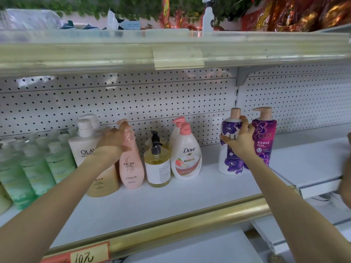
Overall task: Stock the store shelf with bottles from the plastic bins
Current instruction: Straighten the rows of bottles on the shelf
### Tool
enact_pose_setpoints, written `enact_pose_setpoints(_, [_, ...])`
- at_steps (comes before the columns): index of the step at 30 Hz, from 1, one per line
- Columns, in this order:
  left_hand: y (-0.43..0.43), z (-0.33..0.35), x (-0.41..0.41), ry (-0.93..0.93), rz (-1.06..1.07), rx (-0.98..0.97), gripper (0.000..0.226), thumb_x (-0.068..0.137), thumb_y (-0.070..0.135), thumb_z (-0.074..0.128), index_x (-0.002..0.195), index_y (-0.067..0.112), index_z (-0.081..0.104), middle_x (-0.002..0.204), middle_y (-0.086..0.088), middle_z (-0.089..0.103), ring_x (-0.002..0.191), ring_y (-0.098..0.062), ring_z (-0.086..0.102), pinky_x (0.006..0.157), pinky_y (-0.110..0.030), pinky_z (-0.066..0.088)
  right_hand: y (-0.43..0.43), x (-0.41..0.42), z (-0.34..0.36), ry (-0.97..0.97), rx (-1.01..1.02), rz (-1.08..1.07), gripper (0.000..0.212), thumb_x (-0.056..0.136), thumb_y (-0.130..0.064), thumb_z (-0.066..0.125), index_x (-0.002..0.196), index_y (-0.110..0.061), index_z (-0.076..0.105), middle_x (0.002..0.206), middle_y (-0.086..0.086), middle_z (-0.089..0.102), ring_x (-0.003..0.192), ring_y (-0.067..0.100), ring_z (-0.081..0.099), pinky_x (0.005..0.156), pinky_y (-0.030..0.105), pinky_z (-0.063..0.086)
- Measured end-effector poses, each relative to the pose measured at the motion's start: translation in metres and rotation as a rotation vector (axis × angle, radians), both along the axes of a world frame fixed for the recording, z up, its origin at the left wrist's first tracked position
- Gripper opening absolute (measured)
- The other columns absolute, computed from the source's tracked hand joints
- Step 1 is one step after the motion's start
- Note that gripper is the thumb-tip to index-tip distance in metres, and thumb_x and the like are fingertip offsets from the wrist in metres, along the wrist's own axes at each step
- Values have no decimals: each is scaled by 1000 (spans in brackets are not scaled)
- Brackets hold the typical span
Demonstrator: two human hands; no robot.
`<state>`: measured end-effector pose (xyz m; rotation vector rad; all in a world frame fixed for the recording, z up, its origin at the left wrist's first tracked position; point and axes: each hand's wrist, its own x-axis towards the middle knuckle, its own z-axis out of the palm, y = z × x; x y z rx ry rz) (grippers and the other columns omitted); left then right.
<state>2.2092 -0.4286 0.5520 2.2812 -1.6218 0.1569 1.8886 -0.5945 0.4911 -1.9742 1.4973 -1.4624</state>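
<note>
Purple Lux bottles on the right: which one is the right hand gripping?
The white-bodied Lux bottle with purple flowers, the left of the pair. The right hand wraps its shoulder; the all-purple Lux bottle beside it stands untouched.

Beyond the hands I see a white pegboard back panel [171, 95] under soft, even light. Above them runs a pale upper shelf edge [95, 54], green foliage [95, 6] behind it. Below them, a gold rail [190, 223] fronts the white shelf board [171, 202].

Two Lux bottles [230, 149], two Dove bottles [187, 158].
</note>
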Motion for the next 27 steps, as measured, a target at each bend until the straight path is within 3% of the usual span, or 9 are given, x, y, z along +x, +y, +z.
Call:
enact_pose_setpoints(4, [-1,0,0,-3,5,3,74,83,13,67,142,17,23,109,-19,56,95,-33,57,83,-44,48,-1,13,-2,-7,-20,56,92,71,-15,81,143,-5,24,134,26,29,106,37,49,87,30,39])
enact_pose_setpoints(8, [-1,-1,2,11,2,-3,72,82,12,68,140,16,25,110,-18,57,96,-32,56,85,-44,47,-6,28,-4,-25,-28,103,92,69,-13,82,141,-4,26,131,25,30,107,40,49,90,37,43])
enact_pose_setpoints(16, [0,-1,0,0,2,-16,72,83,12,67,141,18,24,110,-19,57,94,-33,56,82,-43,48,2,48,-1,-12,2,168,90,73,-13,79,143,-7,23,131,21,30,96,20,40,81,25,38])
enact_pose_setpoints(27, [0,0,-3,-1,8,-9,73,83,11,67,142,17,24,114,-19,56,96,-33,56,80,-40,46,0,50,-1,-36,47,201,92,76,-20,78,145,-8,18,135,23,29,114,34,46,90,29,37])
